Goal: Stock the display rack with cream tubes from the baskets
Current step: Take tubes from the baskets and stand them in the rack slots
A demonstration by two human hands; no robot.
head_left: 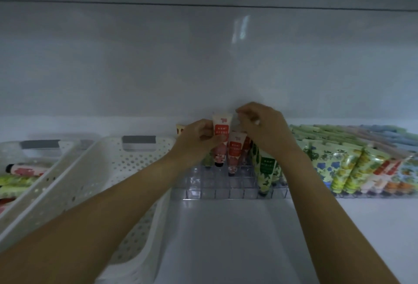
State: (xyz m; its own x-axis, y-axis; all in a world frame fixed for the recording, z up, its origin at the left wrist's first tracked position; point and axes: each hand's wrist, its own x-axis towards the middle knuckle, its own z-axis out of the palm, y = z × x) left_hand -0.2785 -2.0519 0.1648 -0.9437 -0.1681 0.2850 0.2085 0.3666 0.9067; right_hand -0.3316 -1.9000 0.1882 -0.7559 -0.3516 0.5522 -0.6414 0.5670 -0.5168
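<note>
The cream tube (222, 128), judged light and soft, was pinched mid-body by the left hand (196, 135); the right hand (264, 125) fingers' hold was unclear.

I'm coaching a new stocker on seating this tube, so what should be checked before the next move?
1. Left hand grip on the red-and-white cream tube: ok, fingers pinch it.
2. Tube upright, black cap down: ok.
3. Cap lined up with a cell of the clear plastic grid rack: cannot tell.
4. Empty cells in the rack's front rows: ok.
5. Right hand out of the way: cannot tell, curled above neighbouring tubes.
6. Tubes left in the far-left white perforated basket: ok.
</note>
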